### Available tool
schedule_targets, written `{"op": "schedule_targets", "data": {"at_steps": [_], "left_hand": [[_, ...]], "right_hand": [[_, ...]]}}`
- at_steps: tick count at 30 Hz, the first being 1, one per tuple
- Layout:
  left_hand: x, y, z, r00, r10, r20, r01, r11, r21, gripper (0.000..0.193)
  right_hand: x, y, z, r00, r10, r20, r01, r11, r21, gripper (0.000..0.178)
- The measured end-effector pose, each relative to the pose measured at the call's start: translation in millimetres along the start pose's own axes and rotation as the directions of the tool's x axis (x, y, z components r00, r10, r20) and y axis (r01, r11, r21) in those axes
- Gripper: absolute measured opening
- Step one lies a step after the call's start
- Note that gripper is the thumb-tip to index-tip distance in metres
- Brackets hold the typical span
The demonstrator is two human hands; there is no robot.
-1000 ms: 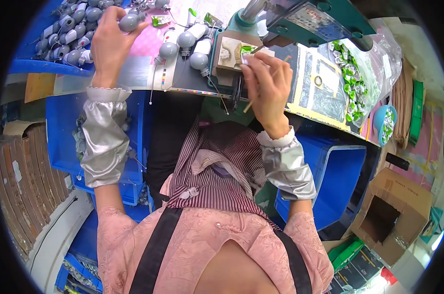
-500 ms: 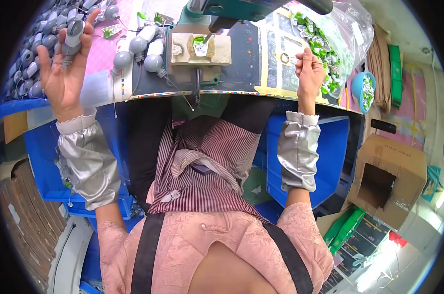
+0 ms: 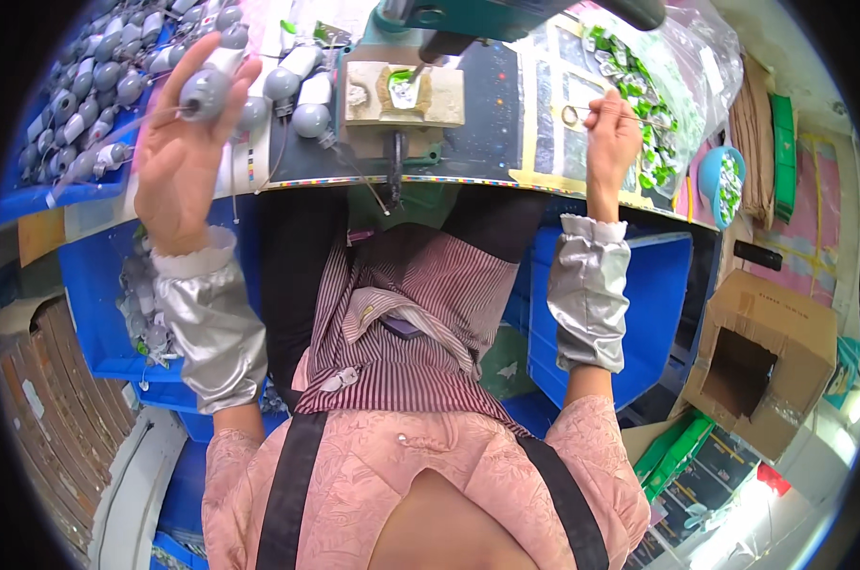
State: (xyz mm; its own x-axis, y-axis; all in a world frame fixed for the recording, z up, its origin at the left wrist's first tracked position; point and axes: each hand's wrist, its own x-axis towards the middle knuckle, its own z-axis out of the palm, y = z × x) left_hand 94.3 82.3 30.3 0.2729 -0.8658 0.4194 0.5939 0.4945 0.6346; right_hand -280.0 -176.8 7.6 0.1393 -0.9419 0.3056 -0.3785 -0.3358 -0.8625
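My left hand [image 3: 185,152] is raised above the bench's left side, holding a grey bulb-shaped part [image 3: 207,87] with a thin wire trailing from it. More grey parts [image 3: 292,90] lie on the bench just right of it. My right hand [image 3: 612,138] is at the right, pinching a thin metal tool [image 3: 629,116] beside a small metal ring [image 3: 572,116]. Between the hands a tan fixture block [image 3: 403,93] holds a small green-and-white piece under a teal machine head [image 3: 487,14].
A blue bin [image 3: 59,114] at far left holds several grey parts. A clear bag of green pieces [image 3: 658,85] and a blue bowl [image 3: 719,185] sit at right. An open cardboard box [image 3: 762,361] stands lower right; blue crates [image 3: 648,285] are under the bench.
My left hand came back from the blue bin toward the bench with a grey part. My right hand stayed at the right, now pinching the thin tool near the ring.
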Motion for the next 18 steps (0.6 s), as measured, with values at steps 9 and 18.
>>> {"op": "schedule_targets", "data": {"at_steps": [9,18], "left_hand": [[-4.7,-36.4,39.4,0.909,-0.281,-0.308,0.361,0.901,0.242,0.047],[-8.5,-61.0,50.5,0.832,-0.359,-0.423,0.5,0.816,0.292,0.02]], "right_hand": [[-50.6,-88.4,82.3,0.883,0.141,0.448,-0.379,0.777,0.503,0.035],[-59.1,-100.6,112.1,0.889,0.015,0.457,-0.192,0.92,0.342,0.031]]}}
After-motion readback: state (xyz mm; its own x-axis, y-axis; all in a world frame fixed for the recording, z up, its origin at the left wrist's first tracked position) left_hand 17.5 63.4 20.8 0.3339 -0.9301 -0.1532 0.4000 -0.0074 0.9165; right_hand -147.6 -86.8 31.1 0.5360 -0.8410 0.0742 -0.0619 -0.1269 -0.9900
